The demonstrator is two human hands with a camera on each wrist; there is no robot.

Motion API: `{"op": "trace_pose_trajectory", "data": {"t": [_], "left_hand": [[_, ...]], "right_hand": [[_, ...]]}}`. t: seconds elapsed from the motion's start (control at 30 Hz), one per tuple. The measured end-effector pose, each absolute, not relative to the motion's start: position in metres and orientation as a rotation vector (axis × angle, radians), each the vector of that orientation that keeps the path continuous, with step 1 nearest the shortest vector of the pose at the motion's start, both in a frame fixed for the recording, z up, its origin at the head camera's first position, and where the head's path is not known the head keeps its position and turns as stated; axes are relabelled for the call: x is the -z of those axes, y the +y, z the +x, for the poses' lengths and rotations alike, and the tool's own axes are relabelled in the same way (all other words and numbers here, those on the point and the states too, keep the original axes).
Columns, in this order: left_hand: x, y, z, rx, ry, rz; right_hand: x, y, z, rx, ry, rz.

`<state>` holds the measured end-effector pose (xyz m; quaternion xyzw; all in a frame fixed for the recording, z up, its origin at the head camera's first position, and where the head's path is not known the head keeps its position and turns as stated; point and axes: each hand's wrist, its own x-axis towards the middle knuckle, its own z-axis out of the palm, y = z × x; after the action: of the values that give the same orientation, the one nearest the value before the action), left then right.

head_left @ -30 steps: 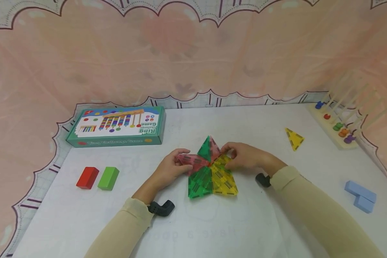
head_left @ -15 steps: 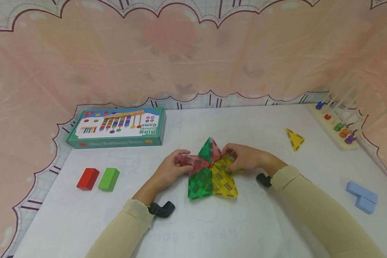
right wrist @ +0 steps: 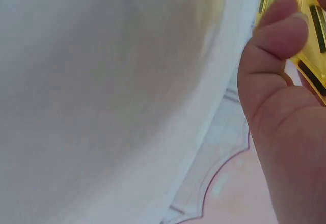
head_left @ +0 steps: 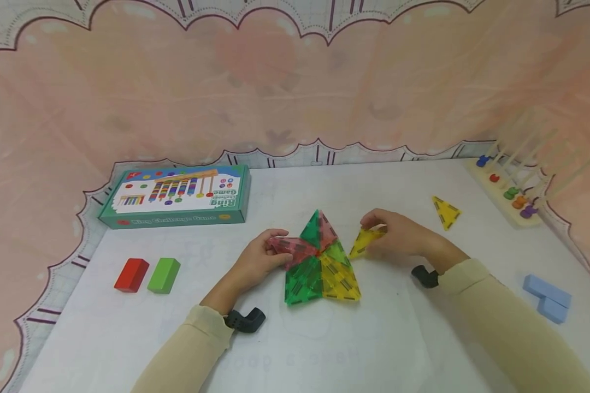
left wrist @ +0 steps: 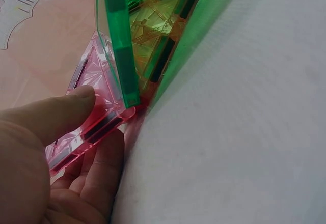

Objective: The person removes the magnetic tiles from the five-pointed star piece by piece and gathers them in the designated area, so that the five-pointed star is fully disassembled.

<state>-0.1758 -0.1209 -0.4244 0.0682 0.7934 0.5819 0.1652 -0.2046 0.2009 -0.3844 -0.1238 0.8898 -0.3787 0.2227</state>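
Translucent magnetic tiles stand joined in a star-like shape in the middle of the table. In the head view its parts are a pink tile, green tiles, yellow tiles and a smaller pink tile at the back. My left hand pinches the pink tile on the left, thumb on one face and fingers behind, as the left wrist view shows. Just right of the shape, my right hand pinches a yellow triangular tile, which is apart from the others.
Another yellow triangular tile lies beyond my right hand. A green game box stands at the back left. Red and green blocks lie left. On the right are blue blocks and a pegged wooden stand.
My right hand has pulled the yellow triangular tile off the right side of the shape and moved right with it. The left hand keeps its hold on the pink tile.
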Motion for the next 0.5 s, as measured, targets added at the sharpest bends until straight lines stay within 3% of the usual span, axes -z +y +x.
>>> {"op": "trace_pose_trajectory", "data": {"t": [0.5], "left_hand": [[0.426, -0.121, -0.176, -1.667, 2.261, 0.212]], "right_hand": [[0.388, 0.229, -0.201, 1.231, 2.476, -0.179]]}}
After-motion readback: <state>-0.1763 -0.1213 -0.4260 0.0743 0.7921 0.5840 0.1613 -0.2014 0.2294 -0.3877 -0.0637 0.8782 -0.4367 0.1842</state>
